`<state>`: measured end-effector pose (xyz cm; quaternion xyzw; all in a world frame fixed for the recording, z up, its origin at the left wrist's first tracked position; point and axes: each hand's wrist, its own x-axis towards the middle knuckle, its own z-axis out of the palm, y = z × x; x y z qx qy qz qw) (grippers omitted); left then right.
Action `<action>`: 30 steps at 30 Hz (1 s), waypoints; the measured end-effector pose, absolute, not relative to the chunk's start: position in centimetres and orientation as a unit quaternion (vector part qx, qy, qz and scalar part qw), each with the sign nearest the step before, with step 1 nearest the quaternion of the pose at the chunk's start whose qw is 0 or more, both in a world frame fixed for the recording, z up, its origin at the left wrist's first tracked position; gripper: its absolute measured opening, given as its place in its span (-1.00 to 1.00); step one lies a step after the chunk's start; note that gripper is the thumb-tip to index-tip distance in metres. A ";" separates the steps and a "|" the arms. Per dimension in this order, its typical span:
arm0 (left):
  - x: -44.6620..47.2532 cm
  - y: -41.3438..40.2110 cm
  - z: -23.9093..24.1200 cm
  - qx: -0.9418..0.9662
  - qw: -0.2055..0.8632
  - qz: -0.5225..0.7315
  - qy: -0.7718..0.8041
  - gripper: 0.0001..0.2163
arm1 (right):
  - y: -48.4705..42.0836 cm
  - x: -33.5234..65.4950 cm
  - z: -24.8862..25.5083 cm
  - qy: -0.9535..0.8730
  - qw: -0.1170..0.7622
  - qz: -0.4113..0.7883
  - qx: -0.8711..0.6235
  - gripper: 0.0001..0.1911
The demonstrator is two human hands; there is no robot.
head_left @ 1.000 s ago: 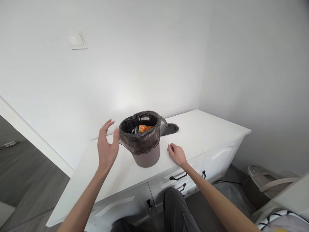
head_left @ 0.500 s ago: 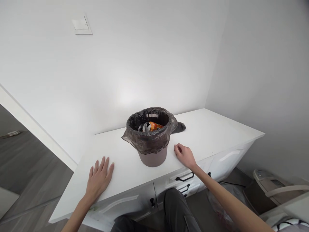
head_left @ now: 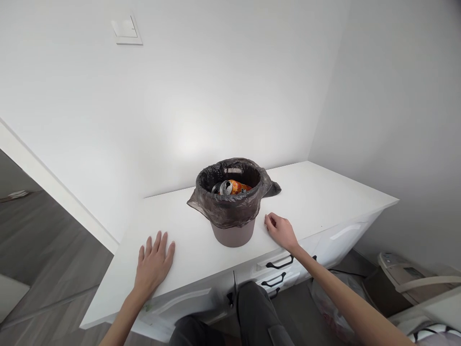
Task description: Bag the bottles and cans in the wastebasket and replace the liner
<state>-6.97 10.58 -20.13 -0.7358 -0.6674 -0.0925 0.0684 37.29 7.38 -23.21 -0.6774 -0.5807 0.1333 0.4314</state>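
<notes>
A small brown waste bin (head_left: 234,231) lined with a dark plastic bag (head_left: 230,206) stands on the white cabinet top (head_left: 324,197). Inside it lie a crushed silver can (head_left: 225,188) and an orange wrapper (head_left: 240,187). My left hand (head_left: 154,264) lies flat on the top, fingers spread, to the left of the bin and apart from it. My right hand (head_left: 281,230) rests on the top just right of the bin with its fingers curled under; nothing shows in it.
The cabinet has drawers with black handles (head_left: 278,264) below its front edge. A light switch (head_left: 126,30) sits high on the white wall. A grey appliance (head_left: 399,276) stands on the floor at the right. Grey wood floor (head_left: 39,240) lies at the left.
My left hand has come down from beside the bin's rim to lie flat on the cabinet top. The right hand has stayed in place. The view has shifted slightly.
</notes>
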 end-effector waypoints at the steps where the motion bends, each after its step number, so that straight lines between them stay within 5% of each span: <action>1: -7.0 10.6 -20.1 -0.736 0.067 -0.092 -0.668 -0.30 | 7.4 37.3 -23.2 -0.580 0.432 0.132 -0.678 -0.59; 30: -7.5 10.3 -21.1 -0.747 0.075 -0.097 -0.653 -0.33 | 6.9 37.0 -22.6 -0.537 0.465 0.174 -0.682 -0.50</action>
